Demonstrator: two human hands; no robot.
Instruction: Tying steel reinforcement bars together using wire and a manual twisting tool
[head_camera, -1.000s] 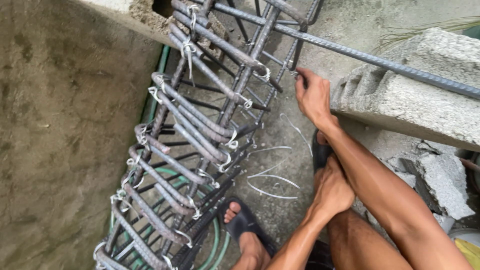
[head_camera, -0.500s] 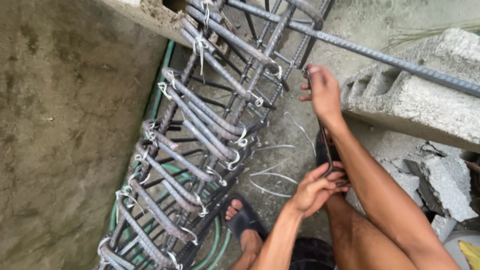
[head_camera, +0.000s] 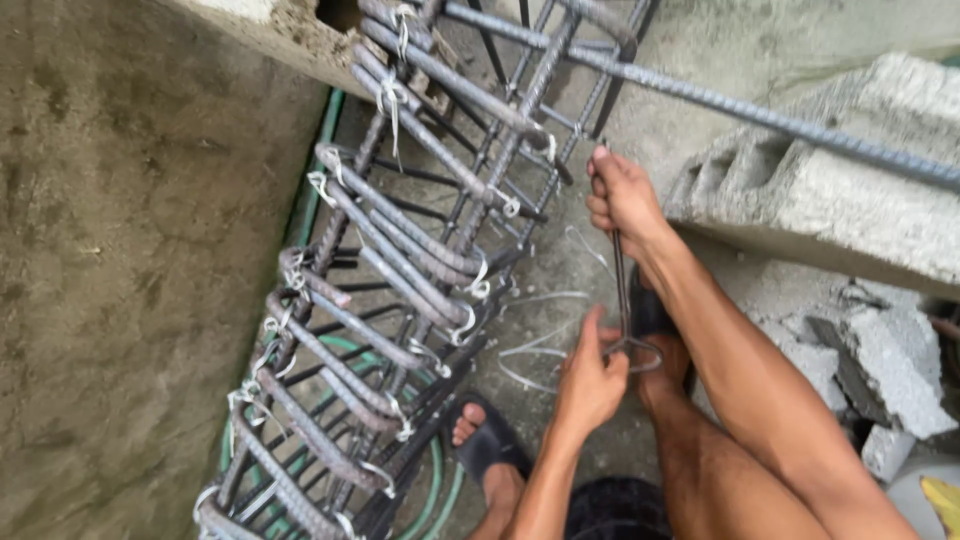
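The right hand grips the top of a thin metal rod, while the left hand, at six o'clock from it, pinches the rod's looped lower end. The rebar cage lies at nine o'clock of both hands, bound with wire ties; a concrete block sits at three o'clock, a sandalled foot near the left wrist.

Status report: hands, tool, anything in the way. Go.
Right hand grips tie hook top; left hand pinches its looped end. Rebar cage beside, untouched. Loose wire on ground below.
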